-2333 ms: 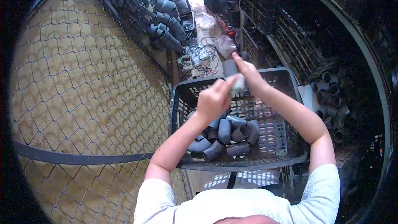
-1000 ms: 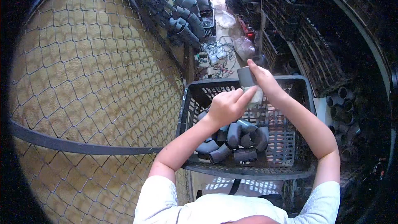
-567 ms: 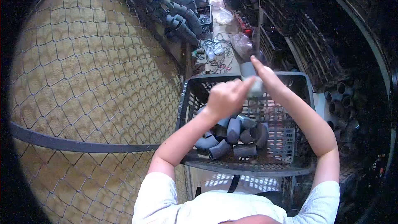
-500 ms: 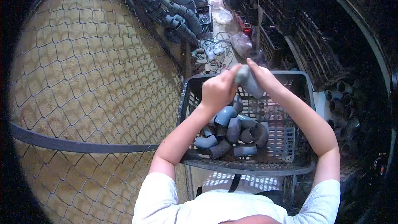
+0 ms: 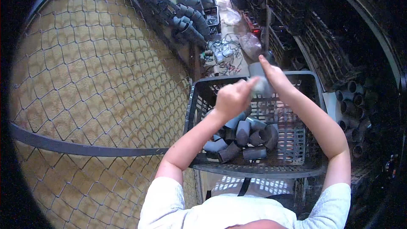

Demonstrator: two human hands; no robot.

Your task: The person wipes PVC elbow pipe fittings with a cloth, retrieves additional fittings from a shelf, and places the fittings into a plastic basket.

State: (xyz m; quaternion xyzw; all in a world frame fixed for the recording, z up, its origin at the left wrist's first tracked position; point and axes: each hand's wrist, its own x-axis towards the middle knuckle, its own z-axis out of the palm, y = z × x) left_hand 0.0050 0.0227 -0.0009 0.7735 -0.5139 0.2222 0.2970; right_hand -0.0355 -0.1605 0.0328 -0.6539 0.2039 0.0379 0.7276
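L hand (image 5: 232, 98), clamped on blurred whitish wad (image 5: 259, 86), meets grey plastic pipe fitting (image 5: 255, 69) gripped by part-hidden R hand (image 5: 276, 77) above black plastic crate (image 5: 263, 173).

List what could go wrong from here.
1. The grey fitting might slip: the right hand has it up over the far side of the crate, while the left hand works a pale wad against it.
2. If dropped, it could hit and scuff the loosely piled elbows.
3. Tangled cables on the floor beyond could snag a foot.
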